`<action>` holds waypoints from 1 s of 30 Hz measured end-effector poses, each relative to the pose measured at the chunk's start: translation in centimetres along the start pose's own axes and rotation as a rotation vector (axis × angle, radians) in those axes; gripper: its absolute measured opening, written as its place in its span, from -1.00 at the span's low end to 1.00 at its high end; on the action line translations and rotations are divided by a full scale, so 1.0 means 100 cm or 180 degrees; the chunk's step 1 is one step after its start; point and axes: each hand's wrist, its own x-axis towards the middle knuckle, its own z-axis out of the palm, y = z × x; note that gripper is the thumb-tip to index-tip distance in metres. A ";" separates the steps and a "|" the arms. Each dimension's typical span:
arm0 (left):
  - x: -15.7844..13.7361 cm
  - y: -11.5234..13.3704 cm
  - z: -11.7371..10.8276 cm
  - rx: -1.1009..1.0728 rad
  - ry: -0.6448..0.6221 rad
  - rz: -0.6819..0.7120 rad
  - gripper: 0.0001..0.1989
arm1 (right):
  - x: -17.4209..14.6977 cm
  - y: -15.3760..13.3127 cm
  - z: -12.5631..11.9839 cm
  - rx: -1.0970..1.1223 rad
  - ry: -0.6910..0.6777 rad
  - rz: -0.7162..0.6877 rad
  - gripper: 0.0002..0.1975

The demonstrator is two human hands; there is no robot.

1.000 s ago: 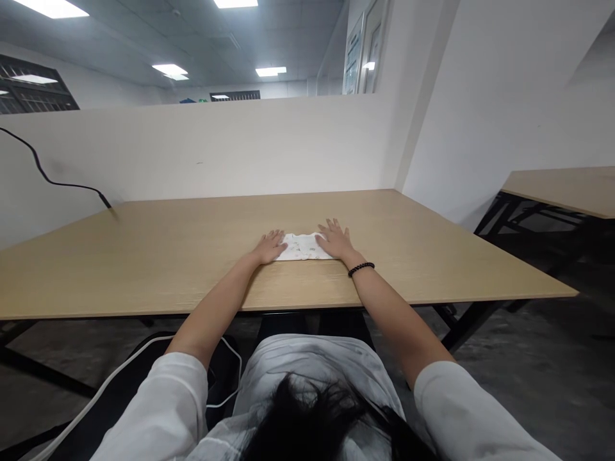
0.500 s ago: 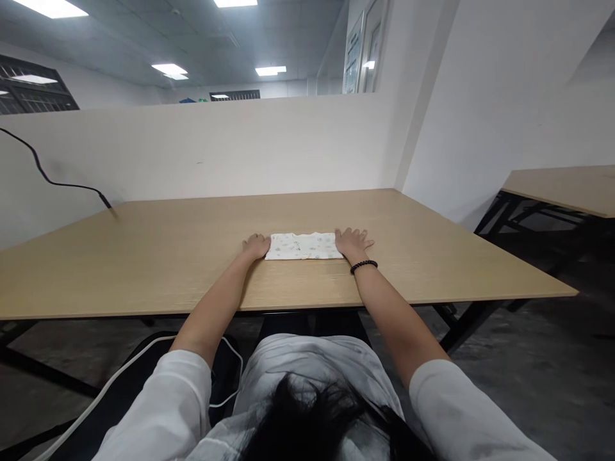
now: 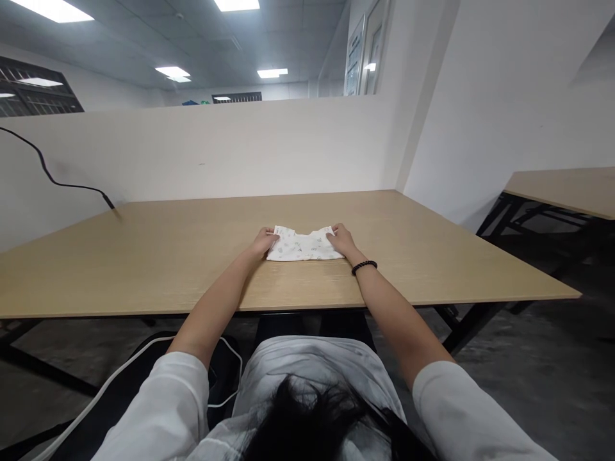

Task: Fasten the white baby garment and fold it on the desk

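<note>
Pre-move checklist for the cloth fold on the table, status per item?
1. Left hand pinches the far left corner of the small white printed folded cloth: ok.
2. Right hand pinches the far right corner: ok.
3. Far edge lifted evenly: not ok, it sags in the middle between the two hands.
4. Near edge of the cloth lies flat on the light wooden table: ok.
5. Black cable at the far left of the table lies apart from the cloth: ok.
6. Layers under the top fold aligned: cannot tell, hidden.
</note>
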 end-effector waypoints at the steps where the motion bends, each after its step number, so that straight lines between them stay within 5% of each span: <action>1: 0.000 0.001 0.001 -0.0321 -0.0011 -0.0117 -0.53 | 0.001 0.000 0.000 0.0168 0.0030 0.0129 -0.70; 4: 0.001 0.003 0.000 -0.0812 -0.0027 -0.0344 -0.48 | 0.003 -0.001 0.001 0.0657 0.0102 0.0484 -0.58; 9: 0.000 0.004 -0.003 -0.0872 -0.0287 -0.0421 -0.80 | 0.005 -0.001 0.000 0.0751 0.0227 0.0704 -0.66; 15: 0.001 0.002 -0.007 -0.0769 0.0036 -0.0460 -0.60 | 0.008 0.003 0.000 0.0472 0.0341 0.0677 -0.77; 26: 0.003 0.002 -0.005 -0.0560 -0.0010 -0.0349 -0.80 | 0.005 0.000 -0.003 0.0556 0.0438 0.0696 -0.74; 30: 0.005 -0.002 -0.004 -0.0338 0.0152 -0.0279 -0.67 | 0.002 -0.001 -0.003 0.0272 0.0352 0.0684 -0.81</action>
